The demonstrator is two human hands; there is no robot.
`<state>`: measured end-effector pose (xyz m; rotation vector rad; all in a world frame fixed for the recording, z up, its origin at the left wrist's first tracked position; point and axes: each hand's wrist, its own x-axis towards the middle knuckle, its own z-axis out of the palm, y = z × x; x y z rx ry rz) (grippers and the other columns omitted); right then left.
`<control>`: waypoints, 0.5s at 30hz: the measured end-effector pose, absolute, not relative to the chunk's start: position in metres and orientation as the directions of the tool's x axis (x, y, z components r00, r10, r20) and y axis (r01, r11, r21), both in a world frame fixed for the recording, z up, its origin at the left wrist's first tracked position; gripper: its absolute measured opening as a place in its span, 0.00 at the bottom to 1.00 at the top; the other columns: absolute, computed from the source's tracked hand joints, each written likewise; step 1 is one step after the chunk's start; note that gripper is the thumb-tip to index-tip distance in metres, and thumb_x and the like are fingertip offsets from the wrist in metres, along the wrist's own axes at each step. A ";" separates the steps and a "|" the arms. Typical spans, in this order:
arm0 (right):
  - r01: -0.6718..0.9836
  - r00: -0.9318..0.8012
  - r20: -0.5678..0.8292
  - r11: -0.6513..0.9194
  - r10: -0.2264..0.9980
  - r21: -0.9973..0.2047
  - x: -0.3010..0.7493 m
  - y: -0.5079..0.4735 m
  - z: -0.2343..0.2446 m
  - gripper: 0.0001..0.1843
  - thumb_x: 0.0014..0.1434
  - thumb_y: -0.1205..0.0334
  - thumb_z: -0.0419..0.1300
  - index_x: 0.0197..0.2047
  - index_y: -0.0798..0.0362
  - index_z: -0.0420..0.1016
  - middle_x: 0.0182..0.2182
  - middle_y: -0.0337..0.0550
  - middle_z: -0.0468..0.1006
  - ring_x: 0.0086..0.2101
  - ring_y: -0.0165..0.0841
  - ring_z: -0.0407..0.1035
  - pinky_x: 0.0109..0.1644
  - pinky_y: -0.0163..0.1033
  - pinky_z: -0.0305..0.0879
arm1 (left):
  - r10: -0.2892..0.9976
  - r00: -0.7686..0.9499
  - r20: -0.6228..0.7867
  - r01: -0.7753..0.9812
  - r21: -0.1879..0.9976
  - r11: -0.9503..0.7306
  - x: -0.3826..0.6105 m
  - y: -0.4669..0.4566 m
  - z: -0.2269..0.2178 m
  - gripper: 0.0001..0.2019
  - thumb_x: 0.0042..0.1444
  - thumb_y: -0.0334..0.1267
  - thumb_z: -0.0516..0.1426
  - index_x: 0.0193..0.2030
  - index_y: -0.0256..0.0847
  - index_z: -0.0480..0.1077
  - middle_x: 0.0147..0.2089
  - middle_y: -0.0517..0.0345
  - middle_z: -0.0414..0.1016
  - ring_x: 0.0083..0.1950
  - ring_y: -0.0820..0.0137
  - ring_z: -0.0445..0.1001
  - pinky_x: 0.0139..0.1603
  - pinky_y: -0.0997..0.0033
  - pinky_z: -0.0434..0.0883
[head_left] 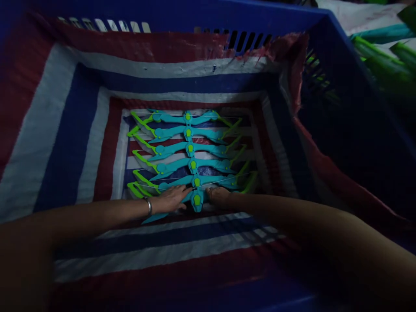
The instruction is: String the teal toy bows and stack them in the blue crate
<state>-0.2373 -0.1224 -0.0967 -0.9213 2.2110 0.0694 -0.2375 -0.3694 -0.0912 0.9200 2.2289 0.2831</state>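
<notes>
Several turquoise toy bows with lime-green tips and thin strings lie in a row inside a lined crate. Both hands are at the nearest toy bow (196, 200). My left hand (172, 197), with a metal bracelet at the wrist, grips its left limb close to the green centre piece, fingers above and thumb below. On the other side of the centre, my right hand (218, 196) holds the right limb, its fingers curled and partly hidden. Just beyond lies a second toy bow (196, 181), its string passing near my fingertips.
A deep blue plastic crate (276, 17) with slotted walls surrounds everything. Red, white and blue striped sheeting (182, 84) lines it, torn and bunched at the far right corner. Outside on the right are bright green pieces (380, 56) and white sheeting (364, 15). Light is dim.
</notes>
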 end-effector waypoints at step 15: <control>-0.567 -0.468 -0.701 0.791 -0.538 -0.229 -0.233 -0.129 -0.094 0.23 0.65 0.63 0.63 0.59 0.68 0.68 0.47 0.65 0.79 0.48 0.49 0.77 0.48 0.44 0.73 | 0.599 -0.525 -0.604 0.562 0.283 0.778 -0.236 -0.348 -0.104 0.31 0.72 0.47 0.50 0.78 0.47 0.48 0.59 0.40 0.70 0.56 0.48 0.71 0.44 0.60 0.72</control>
